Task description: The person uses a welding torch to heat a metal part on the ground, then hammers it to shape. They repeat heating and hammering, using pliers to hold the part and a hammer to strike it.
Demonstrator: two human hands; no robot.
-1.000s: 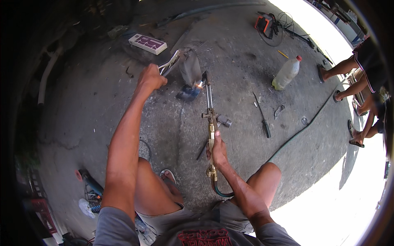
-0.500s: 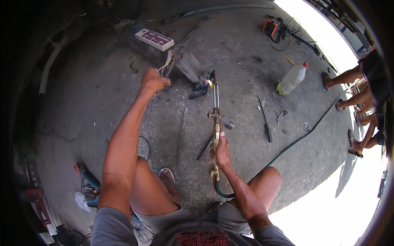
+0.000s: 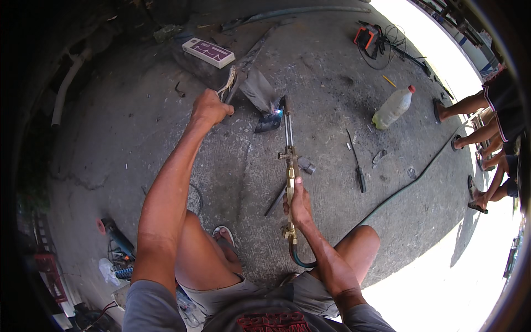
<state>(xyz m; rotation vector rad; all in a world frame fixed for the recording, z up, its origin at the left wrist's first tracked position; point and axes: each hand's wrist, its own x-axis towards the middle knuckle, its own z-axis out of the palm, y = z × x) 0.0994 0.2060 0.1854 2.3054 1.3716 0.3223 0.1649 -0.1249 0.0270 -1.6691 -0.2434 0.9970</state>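
My left hand [image 3: 207, 108] is closed around locking pliers [image 3: 227, 83], whose jaws reach the edge of a grey bent metal sheet [image 3: 258, 91]. A small dark metal plate [image 3: 268, 123] sits at the near end of that sheet, close to the floor. My right hand [image 3: 300, 205] wraps round the brass body of a gas cutting torch [image 3: 290, 172], thumb along its top. The torch points away from me, its head beside the corner where sheet and plate meet. A small bluish-white glow [image 3: 280, 112] shows there. Whether tip and metal touch, I cannot tell.
A dark green hose [image 3: 398, 192] curves across the floor on the right, near a screwdriver [image 3: 360, 178] and a red-capped plastic bottle [image 3: 394, 108]. Beyond the pliers lies a white-and-purple box [image 3: 208, 52]. An angle grinder [image 3: 119, 240] lies left. Other people's legs [image 3: 467, 105] are at right.
The yellow-orange flame at the torch head has become a small bluish-white glow. The pliers and torch head have shifted only slightly; both hands keep their grip.
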